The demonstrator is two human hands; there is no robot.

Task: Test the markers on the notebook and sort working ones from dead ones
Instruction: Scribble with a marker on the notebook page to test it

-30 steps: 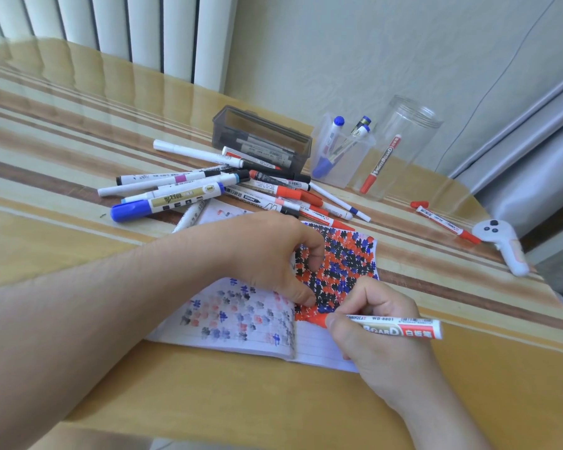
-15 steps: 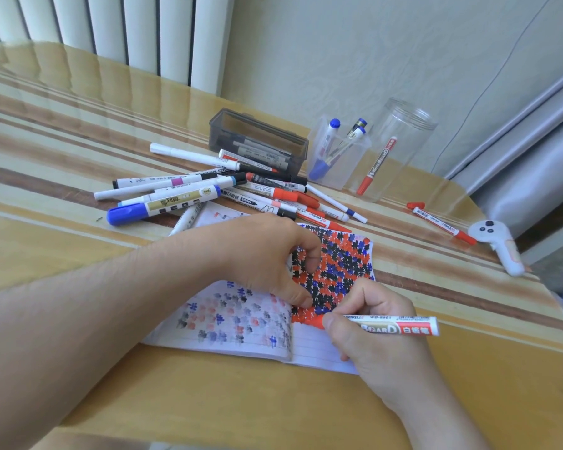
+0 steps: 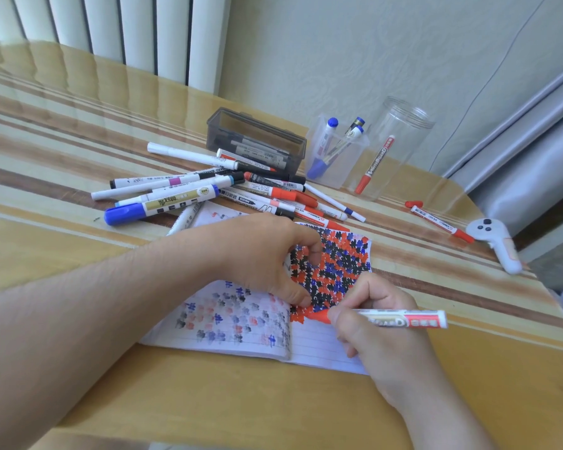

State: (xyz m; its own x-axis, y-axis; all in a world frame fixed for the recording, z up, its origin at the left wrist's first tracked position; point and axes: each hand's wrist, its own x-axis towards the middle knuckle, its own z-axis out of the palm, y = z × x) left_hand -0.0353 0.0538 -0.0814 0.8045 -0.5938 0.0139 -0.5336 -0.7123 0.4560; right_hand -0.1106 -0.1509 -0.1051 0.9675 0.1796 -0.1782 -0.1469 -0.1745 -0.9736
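A: Right hand (image 3: 381,323) state?

B: Fingers curled round a red marker (image 3: 400,319), pen grip. Barrel lies nearly level, tail pointing right. Red tip touches the notebook (image 3: 322,349) at the lower edge of the inked block on the right page.

A: Left hand (image 3: 267,254)?

B: Rests on the notebook across the centre fold. Fingers bent, thumb tip and fingertips pressing the paper; it holds nothing.

A: Notebook condition?

B: Lies open on the tabletop (image 3: 208,401), near the front edge. Right page: dense red, blue and black marks on the upper part, lined paper bare below. Left page: fainter marks in the same colours.

A: Further out?

B: Marker pile (image 3: 208,190) just behind the notebook, loose, mixed caps; a big blue-capped one at the left. Behind the pile, a grey box (image 3: 257,138) with markers inside. To its right, a clear cup (image 3: 335,151) with blue-capped markers standing in it. Next right, a clear jar (image 3: 397,144) with one red marker leaning inside.

A: Anything apart from those?

B: A loose red marker (image 3: 442,224) well to the right with a red cap (image 3: 413,203) beside its end. Beyond that, a white controller (image 3: 498,243) near the tabletop's edge.
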